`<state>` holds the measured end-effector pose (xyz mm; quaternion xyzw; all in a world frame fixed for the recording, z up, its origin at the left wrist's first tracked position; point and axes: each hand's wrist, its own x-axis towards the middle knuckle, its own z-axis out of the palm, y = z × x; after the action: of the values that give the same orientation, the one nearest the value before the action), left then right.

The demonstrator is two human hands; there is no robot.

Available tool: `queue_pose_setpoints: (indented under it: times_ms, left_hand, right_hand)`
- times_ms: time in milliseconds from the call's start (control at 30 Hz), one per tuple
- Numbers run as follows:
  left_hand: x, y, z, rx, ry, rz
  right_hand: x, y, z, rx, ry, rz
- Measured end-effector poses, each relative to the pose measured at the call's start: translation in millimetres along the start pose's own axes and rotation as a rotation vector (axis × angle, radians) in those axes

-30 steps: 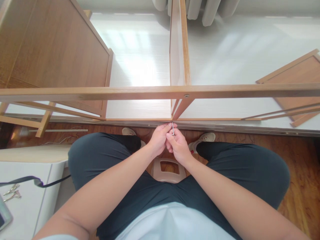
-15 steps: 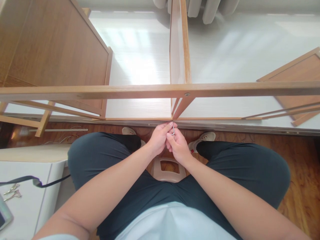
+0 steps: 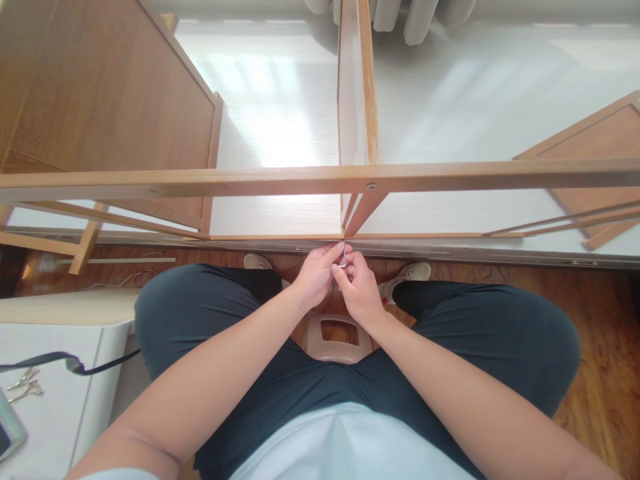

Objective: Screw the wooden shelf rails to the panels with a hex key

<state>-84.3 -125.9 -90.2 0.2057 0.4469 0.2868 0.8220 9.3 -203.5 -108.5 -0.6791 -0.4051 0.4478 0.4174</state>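
Below cabinet frame [image 3: 320, 179], both hands' fingers [image 3: 334, 252] pinch hex key [image 3: 344, 257] between them.

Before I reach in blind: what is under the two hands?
Under the left hand and right hand, which pinch a small hex key, a beige stool shows between the knees; its legs are covered.

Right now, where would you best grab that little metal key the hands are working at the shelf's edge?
By its free bent arm. The hex key stands at the frame's lower edge, pinched between the left hand and right hand. Coming from the near side probably works best; the far tip is hidden.
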Motion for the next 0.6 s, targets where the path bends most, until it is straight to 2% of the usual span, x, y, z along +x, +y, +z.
queue_pose_setpoints:
  times_ms: [200,600]
  left_hand:
    - [1.0,-0.4,-1.0,-0.024,0.018,-0.011]
    - [-1.3,2.6,2.4,0.006,0.045,-0.011]
  right_hand:
    - [1.2,-5.9,-2.5,-0.153,0.012,-0.007]
    - [0.5,-7.2,-2.9,-0.180,-0.024,-0.041]
